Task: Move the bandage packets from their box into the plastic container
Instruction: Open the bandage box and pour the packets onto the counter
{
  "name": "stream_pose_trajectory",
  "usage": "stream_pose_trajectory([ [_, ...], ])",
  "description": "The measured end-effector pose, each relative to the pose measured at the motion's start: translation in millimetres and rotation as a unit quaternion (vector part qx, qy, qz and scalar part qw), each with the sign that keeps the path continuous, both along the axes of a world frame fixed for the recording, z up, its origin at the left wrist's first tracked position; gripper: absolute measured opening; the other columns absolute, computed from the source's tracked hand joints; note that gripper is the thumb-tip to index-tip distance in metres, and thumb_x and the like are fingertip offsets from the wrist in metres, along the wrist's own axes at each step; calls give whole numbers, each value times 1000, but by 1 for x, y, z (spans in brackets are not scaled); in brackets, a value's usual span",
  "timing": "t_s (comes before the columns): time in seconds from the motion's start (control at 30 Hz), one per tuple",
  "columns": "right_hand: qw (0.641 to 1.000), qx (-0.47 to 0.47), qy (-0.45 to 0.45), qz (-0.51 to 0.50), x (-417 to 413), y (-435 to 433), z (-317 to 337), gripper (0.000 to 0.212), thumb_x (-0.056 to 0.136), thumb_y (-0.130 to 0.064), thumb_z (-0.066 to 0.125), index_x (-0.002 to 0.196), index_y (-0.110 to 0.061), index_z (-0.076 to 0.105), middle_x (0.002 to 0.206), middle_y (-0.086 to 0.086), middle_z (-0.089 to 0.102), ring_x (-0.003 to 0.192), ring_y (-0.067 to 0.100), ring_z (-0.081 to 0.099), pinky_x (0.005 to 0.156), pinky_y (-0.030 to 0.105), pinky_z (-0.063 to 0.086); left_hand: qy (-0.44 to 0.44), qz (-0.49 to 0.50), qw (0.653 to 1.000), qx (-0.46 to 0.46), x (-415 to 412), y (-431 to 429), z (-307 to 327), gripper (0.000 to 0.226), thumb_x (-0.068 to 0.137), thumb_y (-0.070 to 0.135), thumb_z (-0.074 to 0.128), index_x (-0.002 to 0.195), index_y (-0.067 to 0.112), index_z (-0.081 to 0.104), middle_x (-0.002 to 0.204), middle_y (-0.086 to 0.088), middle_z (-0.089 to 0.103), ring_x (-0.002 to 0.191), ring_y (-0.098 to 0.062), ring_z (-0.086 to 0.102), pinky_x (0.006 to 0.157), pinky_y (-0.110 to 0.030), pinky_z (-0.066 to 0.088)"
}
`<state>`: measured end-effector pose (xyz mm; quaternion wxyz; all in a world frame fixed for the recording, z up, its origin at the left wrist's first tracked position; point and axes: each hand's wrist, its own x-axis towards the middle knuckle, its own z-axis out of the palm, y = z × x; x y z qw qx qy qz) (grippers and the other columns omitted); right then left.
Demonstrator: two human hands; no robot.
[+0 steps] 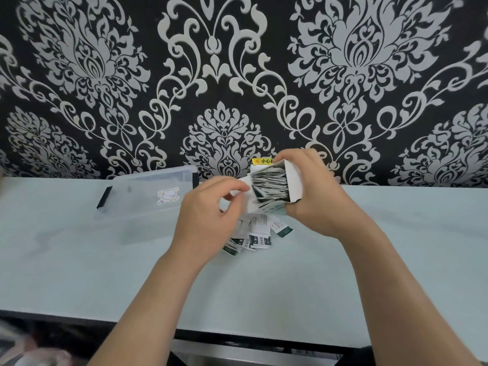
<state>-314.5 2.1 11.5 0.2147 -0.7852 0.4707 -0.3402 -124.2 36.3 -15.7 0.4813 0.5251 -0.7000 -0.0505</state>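
Observation:
My right hand [317,196] grips a white bandage box [291,180], tipped with its open end toward me and packed with bandage packets [269,184]. My left hand [208,210] pinches the box's flap at the mouth, fingers curled. Under both hands a loose pile of white-and-green packets [257,233] lies on the table. A clear plastic container [148,204] with a black latch and a small sticker sits on the table left of my hands; I cannot tell whether its lid is on.
The pale table [79,260] runs up against a black-and-white patterned wall [224,75]. A yellow warning label [262,161] shows behind the box. The table's front edge crosses the bottom of the view, with dark clutter below at the left.

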Motion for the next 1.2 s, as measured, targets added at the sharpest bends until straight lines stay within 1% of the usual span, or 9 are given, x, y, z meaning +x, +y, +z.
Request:
stream_pose_trajectory([
  [0.07,1000,2,-7,18,1,2,0,67,68,6,68,119,-33,49,119,-9,42,106,5,45,83,-1,31,-14,-23,1000,-1,-11,-4,0,17,84,13,68,99,20,73,96,13,66,80,-4,58,68,-25,51],
  [0.17,1000,-1,-8,13,-4,3,-1,69,66,7,70,120,-31,50,116,-11,43,100,-1,45,82,-2,32,-40,-36,998,19,-22,-12,0,24,80,16,72,103,23,72,97,15,63,81,-4,54,78,-30,51],
  [0.33,1000,9,-22,4,-16,3,-4,73,62,8,72,117,-34,49,117,-7,46,103,3,46,81,3,36,-52,-80,995,-11,-36,-22,4,10,76,14,73,84,18,74,84,9,66,81,-14,59,73,-36,51],
  [0.57,1000,4,-29,-1,-26,-2,-6,68,64,0,75,121,-28,51,120,-4,46,104,4,47,85,0,32,-81,-67,993,-45,-42,-37,3,6,74,11,70,75,17,73,75,16,62,83,-6,47,76,-11,36],
  [0.67,1000,-5,-28,-4,-28,-2,-6,70,64,4,73,123,-26,51,122,-4,45,104,1,45,87,0,32,-85,-75,993,-35,-40,-37,6,10,74,7,73,79,16,73,75,21,54,81,-4,49,74,-13,38],
  [0.8,1000,-2,-23,-10,-28,-2,-7,73,64,11,68,124,-27,51,120,-6,45,104,-3,46,84,-1,33,-93,-66,993,-35,-44,-36,5,18,72,4,73,86,16,74,76,23,50,80,-5,52,72,-26,44],
  [1.0,1000,-11,0,-27,-29,-4,-8,71,66,9,68,123,-29,50,121,-7,44,105,7,45,82,-1,32,-95,-35,989,-107,-41,-28,10,30,76,-6,61,98,12,71,83,12,59,82,-8,53,71,-18,42],
  [1.1,997,-25,15,-68,-33,-6,-9,69,67,10,64,120,-31,50,120,-10,42,109,11,46,86,9,36,-73,-20,992,-106,-32,-27,11,29,81,-11,60,99,9,72,91,5,65,84,-8,57,74,-16,45],
  [1.2,993,-33,36,-109,-33,-7,-11,71,65,11,61,120,-33,50,121,-10,41,113,18,45,96,38,42,-35,-6,994,-99,-22,-27,7,32,79,-20,58,94,3,74,91,-3,64,81,-6,55,74,-7,42],
])
